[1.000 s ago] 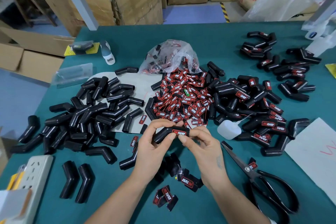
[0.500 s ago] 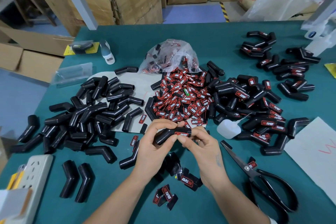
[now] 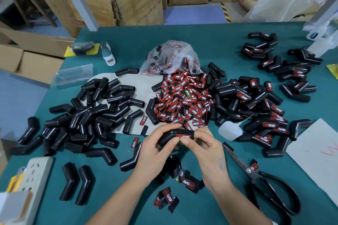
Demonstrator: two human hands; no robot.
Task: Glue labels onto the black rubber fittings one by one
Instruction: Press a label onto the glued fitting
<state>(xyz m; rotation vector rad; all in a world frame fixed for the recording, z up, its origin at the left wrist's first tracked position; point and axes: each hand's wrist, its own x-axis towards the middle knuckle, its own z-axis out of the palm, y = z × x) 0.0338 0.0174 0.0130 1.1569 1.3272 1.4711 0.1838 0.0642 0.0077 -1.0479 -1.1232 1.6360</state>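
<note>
- Pressing the red-and-black label (image 3: 183, 136) flat onto the bent black rubber fitting (image 3: 173, 136) was the step in hand; the fitting was held just above the table (image 3: 201, 45), in front of the heap of loose labels (image 3: 182, 97).
- The left hand (image 3: 155, 150) gripped the fitting's left leg, fingers curled round it; the right hand (image 3: 204, 150) pinched the labelled end, thumb tip on the label's lower edge.
- To do it well, I judged, the thumbs should rub from the label's middle out to its edges so that it follows the curve, and hold until the glue takes, with no glue reaching the fingers.
- Compared with the earlier frames, the fitting had been rolled a little away from the person, so the label faced less squarely to the camera; both hands kept their grip.
- Around them, the unlabelled fittings (image 3: 95, 111) to the left, the finished ones (image 3: 259, 107) to the right, the glue bottle (image 3: 229, 130) and the scissors (image 3: 265, 181) lay as before.
</note>
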